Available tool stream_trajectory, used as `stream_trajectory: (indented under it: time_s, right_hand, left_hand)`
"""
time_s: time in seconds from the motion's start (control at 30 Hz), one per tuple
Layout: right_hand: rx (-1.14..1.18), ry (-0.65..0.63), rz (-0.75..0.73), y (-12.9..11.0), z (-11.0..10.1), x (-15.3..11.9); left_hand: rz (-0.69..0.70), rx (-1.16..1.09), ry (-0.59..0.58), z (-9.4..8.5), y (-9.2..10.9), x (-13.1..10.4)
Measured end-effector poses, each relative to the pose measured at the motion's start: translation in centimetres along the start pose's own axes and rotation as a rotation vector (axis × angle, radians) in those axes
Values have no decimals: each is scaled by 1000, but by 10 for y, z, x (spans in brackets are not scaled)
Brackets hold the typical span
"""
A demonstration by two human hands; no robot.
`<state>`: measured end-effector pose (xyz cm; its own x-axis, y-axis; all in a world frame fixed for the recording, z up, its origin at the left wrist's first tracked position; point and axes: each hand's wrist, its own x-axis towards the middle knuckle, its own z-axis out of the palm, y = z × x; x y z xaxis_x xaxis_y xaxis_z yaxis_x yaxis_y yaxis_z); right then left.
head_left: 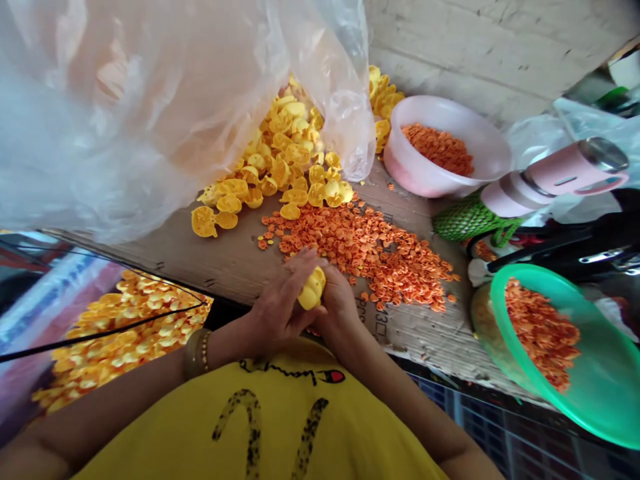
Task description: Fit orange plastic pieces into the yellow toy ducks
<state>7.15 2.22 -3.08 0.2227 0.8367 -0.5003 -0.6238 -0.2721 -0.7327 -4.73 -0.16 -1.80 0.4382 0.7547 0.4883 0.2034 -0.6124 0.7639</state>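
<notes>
1. Left hand (pixel 280 300) and right hand (pixel 343 297) close together around one yellow plastic shell (pixel 313 289), by the near side of the orange discs (pixel 370 250); a loose grip could drop it.
2. Squeeze too hard and the shell may bend or crack.
3. Wide forearm sweep could knock discs off the cardboard tabletop (pixel 230 267).
4. Green basin (pixel 607 380) seems to overhang the edge; your right elbow could tip it.
5. Snagging the plastic bag (pixel 150 120) might drag the yellow shell heap (pixel 285 147) into the discs.
</notes>
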Motion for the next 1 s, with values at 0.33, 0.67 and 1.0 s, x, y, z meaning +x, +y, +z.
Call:
stream_trajectory:
  time_s: [0.33,0.67,1.0]
  right_hand:
    - [-347,-14,-256,-35,-49,-42]
    - [-837,-299,-645,-25,-43,-63]
    - [-1129,-378,-949,-28,-39,-63]
  left_hand:
    - [-1339,-1240,344,-16,16,40]
    - [-1535,-1265,434,-3,14,37]
    - [-1497,-1252,379,-4,14,35]
